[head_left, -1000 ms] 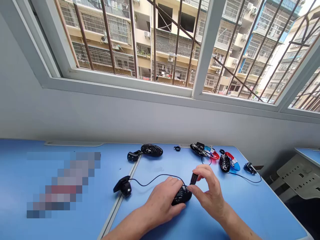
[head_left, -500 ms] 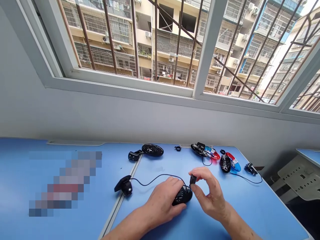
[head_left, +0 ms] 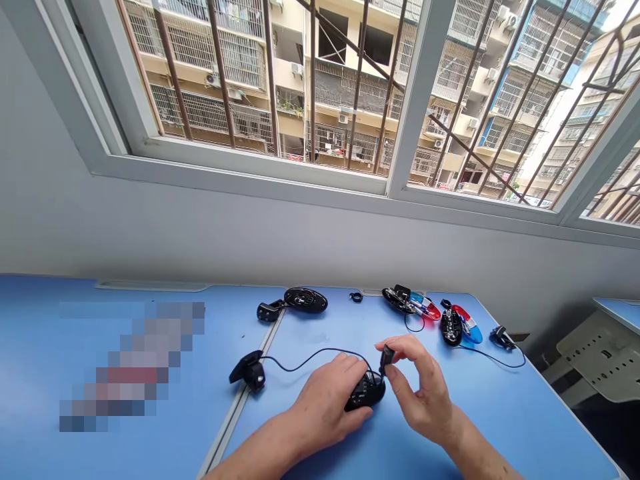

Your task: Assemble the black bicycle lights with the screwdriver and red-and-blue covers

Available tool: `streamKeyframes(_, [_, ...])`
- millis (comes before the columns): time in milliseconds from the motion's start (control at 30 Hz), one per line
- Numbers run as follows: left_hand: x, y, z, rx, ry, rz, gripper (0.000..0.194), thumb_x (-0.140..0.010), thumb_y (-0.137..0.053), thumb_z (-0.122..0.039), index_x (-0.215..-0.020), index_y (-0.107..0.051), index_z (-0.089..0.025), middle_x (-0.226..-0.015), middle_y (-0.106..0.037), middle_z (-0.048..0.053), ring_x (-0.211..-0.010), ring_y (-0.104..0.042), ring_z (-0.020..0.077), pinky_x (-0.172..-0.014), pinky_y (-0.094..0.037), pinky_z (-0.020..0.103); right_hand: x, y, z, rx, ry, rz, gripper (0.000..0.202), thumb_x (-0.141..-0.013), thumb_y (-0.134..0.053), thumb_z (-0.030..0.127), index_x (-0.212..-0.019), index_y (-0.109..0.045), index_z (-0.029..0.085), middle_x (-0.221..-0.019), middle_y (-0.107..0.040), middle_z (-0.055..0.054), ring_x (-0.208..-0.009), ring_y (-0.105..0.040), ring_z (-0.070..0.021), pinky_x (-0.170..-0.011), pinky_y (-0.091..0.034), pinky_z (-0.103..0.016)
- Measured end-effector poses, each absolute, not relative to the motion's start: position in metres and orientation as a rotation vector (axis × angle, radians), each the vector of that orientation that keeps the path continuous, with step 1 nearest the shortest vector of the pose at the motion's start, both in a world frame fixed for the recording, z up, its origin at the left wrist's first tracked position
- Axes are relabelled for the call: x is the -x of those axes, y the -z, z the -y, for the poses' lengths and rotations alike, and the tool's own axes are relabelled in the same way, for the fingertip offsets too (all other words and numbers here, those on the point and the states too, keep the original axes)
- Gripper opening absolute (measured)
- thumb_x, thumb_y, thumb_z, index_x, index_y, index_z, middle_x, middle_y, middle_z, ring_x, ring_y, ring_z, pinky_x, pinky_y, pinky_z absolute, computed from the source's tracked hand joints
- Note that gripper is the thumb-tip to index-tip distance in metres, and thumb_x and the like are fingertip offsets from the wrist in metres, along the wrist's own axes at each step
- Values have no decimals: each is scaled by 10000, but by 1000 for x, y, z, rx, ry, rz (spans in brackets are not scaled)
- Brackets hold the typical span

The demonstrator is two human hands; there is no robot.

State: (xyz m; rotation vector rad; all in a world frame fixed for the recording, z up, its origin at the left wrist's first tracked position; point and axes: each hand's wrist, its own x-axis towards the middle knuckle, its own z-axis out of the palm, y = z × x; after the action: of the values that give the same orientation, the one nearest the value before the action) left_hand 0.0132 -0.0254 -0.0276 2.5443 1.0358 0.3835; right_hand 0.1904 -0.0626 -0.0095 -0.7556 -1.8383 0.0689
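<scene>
The left hand [head_left: 330,397] holds a black oval case [head_left: 369,393] down on the blue worktop [head_left: 310,460], while the right hand [head_left: 431,410] pinches a small black block [head_left: 387,358] at the case's far right edge. A thin cord [head_left: 293,368] leads left to a black bracket [head_left: 249,372]; farther back, near the wall [head_left: 240,233], lies a black ring [head_left: 356,297].

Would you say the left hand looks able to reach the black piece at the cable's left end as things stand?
Probably yes: only tabletop and a thin cable separate the left hand from that black piece, though the hand may need to release the oval housing first.
</scene>
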Motion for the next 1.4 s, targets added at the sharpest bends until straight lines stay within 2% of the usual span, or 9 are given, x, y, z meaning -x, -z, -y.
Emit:
streamKeyframes(167, [-13,28,25,-2543,-390,-1036,149,-702,-580,-176,-832,-515,-211,-909,-619,37,-841,-533,229,-695,-423,309,-189,12,59,759,-7,1775,233,-895,-578,293,-1110,-504,237,-874,-615,-48,-752,-557,-180,-577,-518,-311])
streamKeyframes(333, [-13,27,26,-2553,-397,-1037,136,-707,-595,-194,-804,-502,-210,-902,-618,36,-835,-528,230,-698,-420,315,-191,12,58,812,37,1716,225,-875,-584,156,-1074,-532,247,-811,-601,-16,-686,-546,-155,-575,-505,-294])
streamKeyframes(500, [-13,27,27,-2568,-408,-1059,150,-704,-600,-190,-789,-479,-213,-869,-606,30,-801,-523,219,-672,-411,307,-193,10,64,738,-74,1822,412,-886,-455,47,-1247,-468,246,-1016,-662,-74,-802,-598,-179,-657,-539,-338])
streamKeyframes(633, [-13,28,26,-2558,-409,-1035,150,-700,-596,-181,-795,-484,-212,-880,-607,31,-813,-526,222,-678,-417,308,-191,10,65,737,-95,1868,354,-915,-431,95,-1238,-470,233,-1008,-647,-88,-873,-608,-202,-714,-549,-378])
streamKeyframes(767, [-13,28,26,-2541,-438,-1026,139,-700,-576,-170,-796,-489,-218,-871,-601,20,-813,-528,216,-669,-419,294,-191,13,61,795,8,1795,275,-908,-546,228,-1176,-491,248,-917,-611,-60,-804,-585,-194,-605,-534,-329])
streamKeyframes(933, [-13,25,27,-2558,-424,-1045,142,-703,-596,-198,-764,-469,-216,-853,-603,24,-800,-527,221,-670,-415,303,-192,13,58,825,71,1720,309,-877,-558,116,-1145,-516,261,-859,-601,-29,-714,-564,-160,-568,-517,-301])
streamKeyframes(1200, [-13,25,27,-2558,-406,-1040,153,-701,-597,-188,-788,-475,-218,-884,-605,28,-812,-526,220,-678,-417,302,-191,14,65,741,-41,1834,424,-872,-463,44,-1245,-461,245,-1052,-653,-87,-932,-624,-211,-759,-555,-398])
streamKeyframes(1300, [-13,26,26,-2555,-404,-1025,153,-698,-585,-169,-803,-485,-217,-894,-607,30,-826,-527,220,-693,-421,303,-191,16,63,779,-22,1808,369,-871,-535,113,-1209,-477,249,-1018,-627,-83,-930,-606,-220,-690,-554,-366])
streamKeyframes(1400, [-13,26,26,-2559,-395,-1027,143,-708,-587,-183,-794,-477,-215,-886,-609,34,-823,-526,223,-689,-418,307,-192,15,60,797,29,1739,324,-857,-585,116,-1138,-509,258,-940,-604,-54,-830,-593,-191,-596,-526,-307])
